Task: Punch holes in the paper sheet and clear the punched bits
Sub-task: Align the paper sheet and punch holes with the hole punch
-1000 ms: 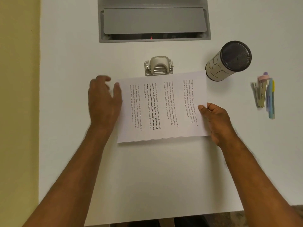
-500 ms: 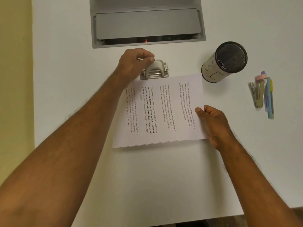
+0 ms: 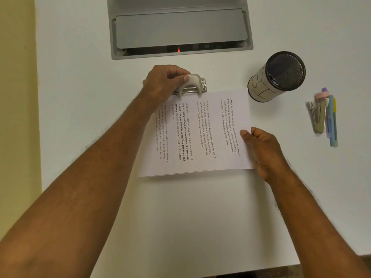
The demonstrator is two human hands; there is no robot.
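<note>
A white table [image 3: 180, 227] is filling the view, with a yellow wall [image 3: 16, 97] running along its left side; on it the printed paper sheet [image 3: 202, 133] is lying flat near the middle, its text running sideways and its far edge sitting at the mouth of the hole punch [image 3: 192, 85], though whether the edge is inside the slot cannot be told. The left hand [image 3: 164, 83] is curling over the left part of the punch, fingers bent around its grey lever and thumb lying on top, so it is gripping the punch; its forearm is crossing the sheet's left portion. The right hand [image 3: 263, 149] is pinching the sheet's right edge, thumb [image 3: 246, 135] pressing on top and the other fingers hidden beneath. Beyond the punch a grey recessed cable hatch [image 3: 180, 27] is showing a small red light; to the right a black mesh pen holder [image 3: 277, 77] wrapped in marked paper is standing just beside the sheet's far right corner; further right, well apart, a staple remover [image 3: 319, 117] and pens [image 3: 332, 121] are lying together.
</note>
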